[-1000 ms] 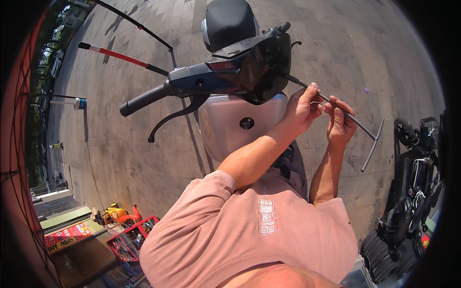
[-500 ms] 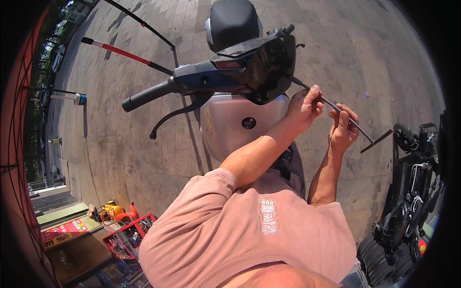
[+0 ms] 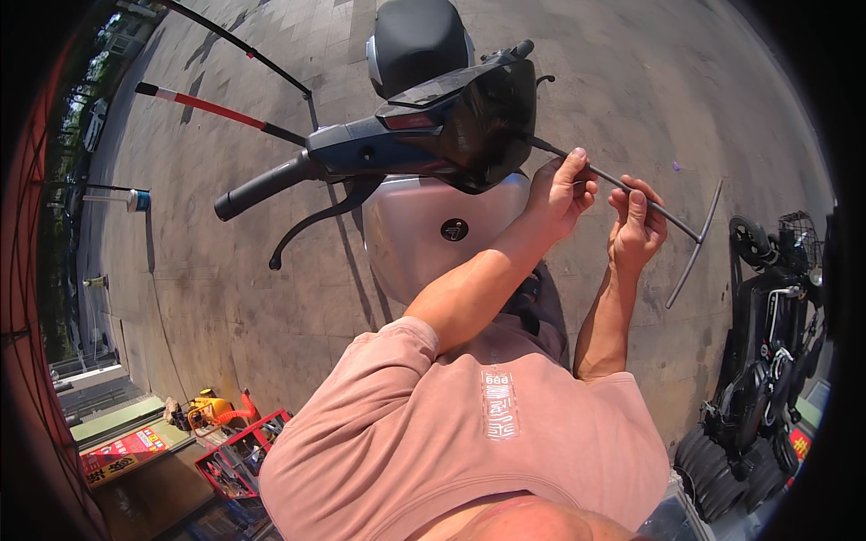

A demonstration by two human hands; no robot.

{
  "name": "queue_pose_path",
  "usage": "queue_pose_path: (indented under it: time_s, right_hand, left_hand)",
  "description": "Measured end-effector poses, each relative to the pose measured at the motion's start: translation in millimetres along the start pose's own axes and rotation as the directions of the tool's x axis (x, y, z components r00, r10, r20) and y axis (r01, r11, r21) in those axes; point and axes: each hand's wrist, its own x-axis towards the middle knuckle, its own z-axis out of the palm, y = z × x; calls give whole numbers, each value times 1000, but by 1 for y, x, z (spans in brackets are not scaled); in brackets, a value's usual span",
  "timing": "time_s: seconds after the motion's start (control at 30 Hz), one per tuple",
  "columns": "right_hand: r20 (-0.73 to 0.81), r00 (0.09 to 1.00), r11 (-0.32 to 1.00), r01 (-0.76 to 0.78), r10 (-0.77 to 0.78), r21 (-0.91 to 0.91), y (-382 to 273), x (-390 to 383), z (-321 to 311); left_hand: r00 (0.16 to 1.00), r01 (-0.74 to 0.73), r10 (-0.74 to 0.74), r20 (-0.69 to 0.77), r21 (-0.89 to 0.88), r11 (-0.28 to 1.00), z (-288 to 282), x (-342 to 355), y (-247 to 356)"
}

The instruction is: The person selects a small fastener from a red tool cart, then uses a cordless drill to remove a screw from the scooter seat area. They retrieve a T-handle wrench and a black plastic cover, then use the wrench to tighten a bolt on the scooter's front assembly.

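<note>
A long dark T-handle wrench (image 3: 675, 219) slants from the scooter's handlebar cover (image 3: 492, 126) out to the right. Its tip meets the right side of the glossy black cover, and the exact contact is hidden. My left hand (image 3: 561, 191) pinches the shaft close to the cover. Farther along, nearer the crossbar, the fingers of my right hand (image 3: 637, 225) are closed round the same shaft. Below the cover is the scooter's silver front panel (image 3: 424, 239). On the left, the black handlebar grip (image 3: 262, 187) and brake lever (image 3: 316, 224) stick out.
Behind the handlebar is the black seat (image 3: 419, 45). A red and black pole (image 3: 212, 110) extends at the left. A red toolbox (image 3: 239, 455) with tools sits lower left. Folded black scooters (image 3: 767, 334) and stacked tyres (image 3: 722, 473) stand at the right. Paving (image 3: 649, 72) surrounds the scooter.
The wrench's crossbar has turned about the shaft and now shows longer and steeper. Both hands stay on the shaft. The whole view has shifted slightly, moving the scooter left.
</note>
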Motion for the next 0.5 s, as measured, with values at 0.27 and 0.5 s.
queue_pose_path:
  time_s: [0.27, 0.5]
  right_hand:
    - [64, 998, 992, -16, 8, 125, -3, -3, -1]
    - [101, 994, 980, -53, 34, 190, 4, 5, -8]
  left_hand:
    - [998, -39, 39, 47, 1, 999, 1, -3, -3]
    - [994, -52, 55, 95, -27, 998, -4, 6, -7]
